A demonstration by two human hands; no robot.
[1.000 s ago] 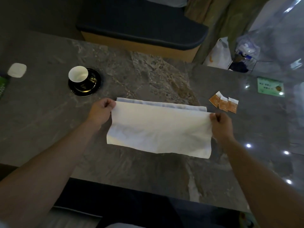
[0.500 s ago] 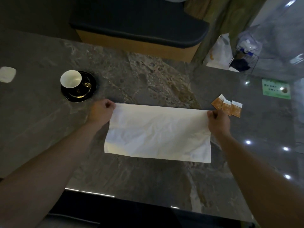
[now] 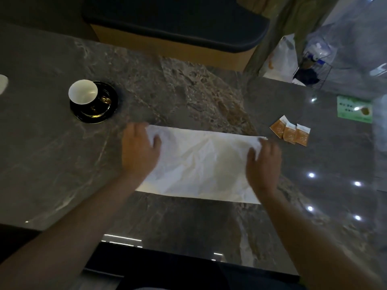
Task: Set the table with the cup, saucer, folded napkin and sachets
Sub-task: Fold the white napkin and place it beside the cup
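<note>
The napkin point(image 3: 201, 164) lies flat on the surface point(image 3: 62, 155), in the middle and near the front edge, as a wide strip with some wrinkles. Both hands are open, with the fingers spread, and they rest palm down on the napkin: the left hand point(image 3: 140, 150) on its left end, the right hand point(image 3: 263, 162) on its right end. They grip nothing; it looks like they press and smooth the cloth.

The step in hand, I think, is to flatten this fold before the next one is made. To do it well, the palms should slide from the centre out to the ends, so that air and creases leave at the sides. The far edge and the near edge should stay parallel; if one corner runs away, the next fold will be crooked. The pressure should be light, because the surface looks polished and the napkin may slip over it instead of lying still.

The cup point(image 3: 83, 92) stands on the saucer point(image 3: 94, 102) at the far left, well apart from the napkin. Three sachets point(image 3: 290, 131) lie in a fan just beyond the right end, near the right hand. This hand should take care not to push them when it moves outward.
</note>
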